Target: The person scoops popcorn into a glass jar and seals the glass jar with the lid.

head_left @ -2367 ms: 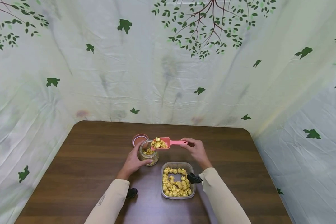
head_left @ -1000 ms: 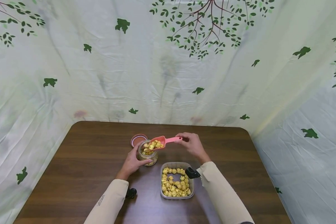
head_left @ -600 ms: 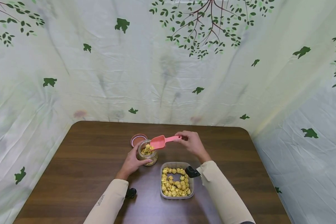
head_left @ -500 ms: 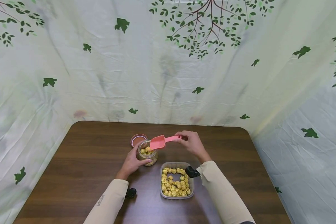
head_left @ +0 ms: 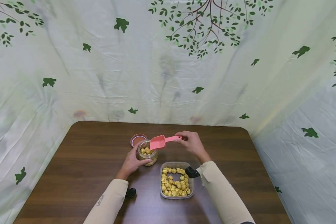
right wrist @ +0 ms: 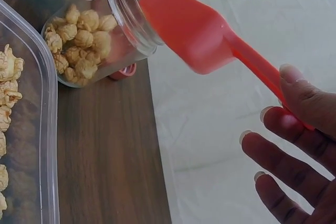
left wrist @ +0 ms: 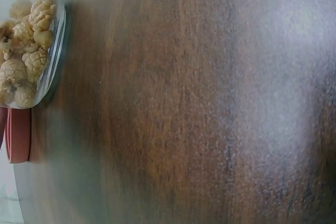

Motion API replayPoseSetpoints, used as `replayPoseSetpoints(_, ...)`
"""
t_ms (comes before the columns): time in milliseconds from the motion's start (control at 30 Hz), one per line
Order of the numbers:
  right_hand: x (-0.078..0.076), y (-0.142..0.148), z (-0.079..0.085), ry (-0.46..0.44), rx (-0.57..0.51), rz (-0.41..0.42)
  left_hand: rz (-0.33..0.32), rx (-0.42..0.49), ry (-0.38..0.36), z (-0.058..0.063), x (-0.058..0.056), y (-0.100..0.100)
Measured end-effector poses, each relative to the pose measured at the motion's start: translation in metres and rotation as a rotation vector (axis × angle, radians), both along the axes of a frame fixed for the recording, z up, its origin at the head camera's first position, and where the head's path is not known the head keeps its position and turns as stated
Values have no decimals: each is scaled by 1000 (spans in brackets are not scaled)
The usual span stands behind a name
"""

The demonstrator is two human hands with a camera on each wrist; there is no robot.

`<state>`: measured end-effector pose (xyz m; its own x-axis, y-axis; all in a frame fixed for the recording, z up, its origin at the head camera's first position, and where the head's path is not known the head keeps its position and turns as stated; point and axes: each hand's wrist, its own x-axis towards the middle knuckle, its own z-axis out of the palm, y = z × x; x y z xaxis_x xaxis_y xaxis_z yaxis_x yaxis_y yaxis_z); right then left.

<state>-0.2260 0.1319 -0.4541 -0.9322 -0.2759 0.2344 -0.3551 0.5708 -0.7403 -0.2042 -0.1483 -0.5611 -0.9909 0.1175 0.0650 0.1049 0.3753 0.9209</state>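
Note:
My left hand (head_left: 134, 162) grips a clear glass jar (head_left: 149, 159) from its left side, thumb across the front. Popcorn (right wrist: 81, 45) fills part of the jar, which stands without its lid. Between thumb and forefinger, my right hand (head_left: 193, 145) pinches the handle of a pink scoop (head_left: 158, 142), its other fingers loosely spread in the right wrist view. The scoop's bowl is tipped down at the jar's mouth and no popcorn shows in it. In the left wrist view, the jar's base (left wrist: 50, 61) shows at the left edge and the left hand is mostly out of frame.
A clear plastic container (head_left: 177, 197) holding more popcorn stands at the front, below the right wrist. Just behind the jar lies its red lid (head_left: 136, 137). The brown table (head_left: 100, 149) ends at a printed cloth backdrop (head_left: 156, 68).
The scoop, heaped with popcorn earlier, has moved left and tilted over the jar. Its popcorn has dropped into the jar and settled there. The left hand has kept its grip.

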Motion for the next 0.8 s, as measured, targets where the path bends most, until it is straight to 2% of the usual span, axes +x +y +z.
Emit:
replayPoseSetpoints(633, 3, 1, -11, 14, -19, -21, -9, -57, -6, 1, 2, -2)
replayPoseSetpoints(800, 5, 2, -14, 38, -43, -22, -14, -27, 17, -2, 5, -3)
